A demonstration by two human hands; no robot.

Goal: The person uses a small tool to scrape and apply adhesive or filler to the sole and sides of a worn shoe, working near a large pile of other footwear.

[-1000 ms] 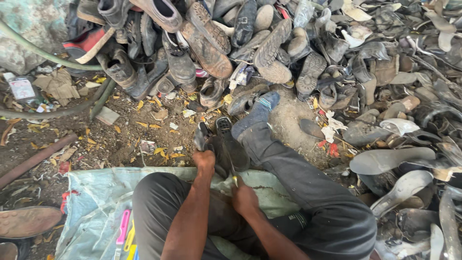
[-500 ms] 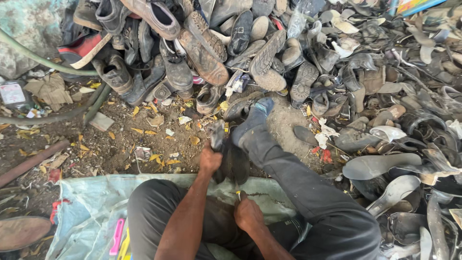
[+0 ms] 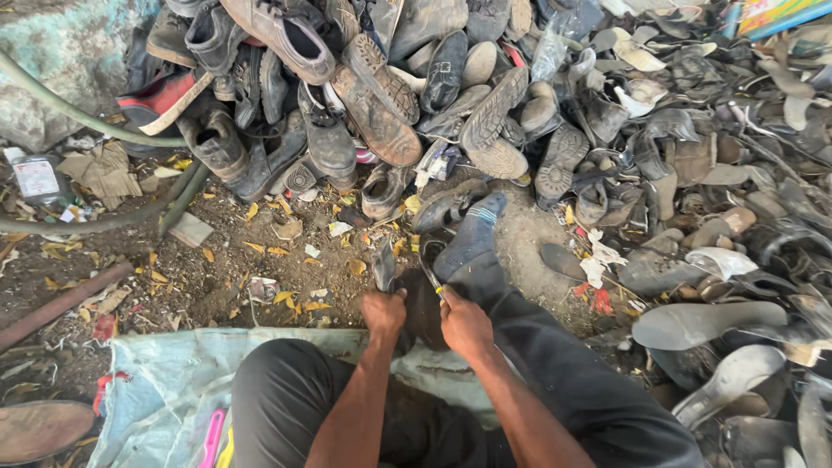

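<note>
Head view: left hand (image 3: pixel 384 312) clamped on a dark shoe piece (image 3: pixel 384 264). Right hand (image 3: pixel 465 325) clamped on a thin tool (image 3: pixel 433 279), just beside. Both low on dirt ground (image 3: pixel 217 277), near a socked foot (image 3: pixel 472 243). Big shoe pile (image 3: pixel 390 87) behind.

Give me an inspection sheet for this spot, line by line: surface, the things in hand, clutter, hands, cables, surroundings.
Surface: bare dirt ground strewn with yellow leaves and scraps; pale plastic sheet under the seated person.
Things in hand: dark shoe gripped between both hands; thin tool with a yellowish handle at the right hand.
Clutter: big shoe pile ahead; loose soles heaped to the right.
Hands: left hand closed on the shoe's upper; right hand closed on the tool.
Cables: nothing seen; a green hose crosses at left.
Surroundings: mottled rock top left; rusty pipe on the ground.
</note>
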